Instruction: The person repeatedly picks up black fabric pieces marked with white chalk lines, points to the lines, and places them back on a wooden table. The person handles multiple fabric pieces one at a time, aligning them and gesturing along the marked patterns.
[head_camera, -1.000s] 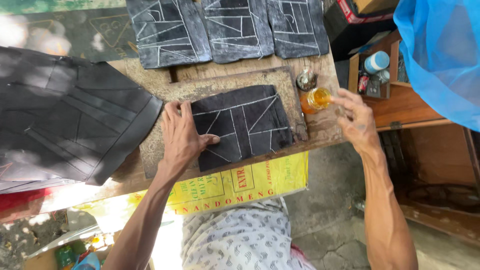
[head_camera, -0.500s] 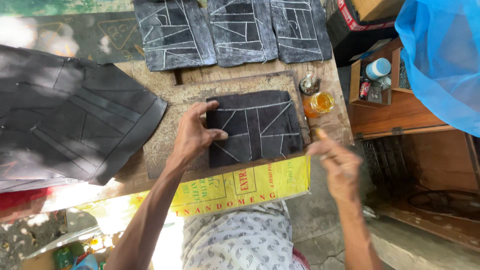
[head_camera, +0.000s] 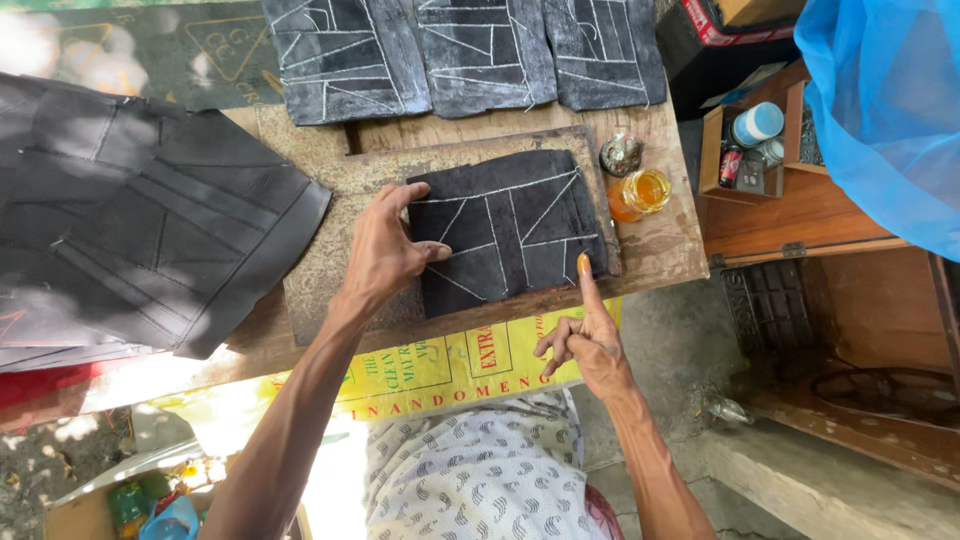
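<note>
Nearest you, your right hand has its index finger stretched out, the tip smeared orange, the other fingers curled loosely and gripping nothing; the tip sits at the near right edge of the black chalk-marked leather piece. Judging by that smear, you are spreading adhesive along the edge, so draw the finger in one even stroke that follows the border and keep off the white lines. Your left hand lies flat and spread on the piece's left edge, thumb on the leather, pinning it to the worn wooden board; press firmly so it cannot slide. Just beyond the piece's right corner stands the small jar of amber liquid, close enough to tip. Farther off lie three more marked leather pieces.
</note>
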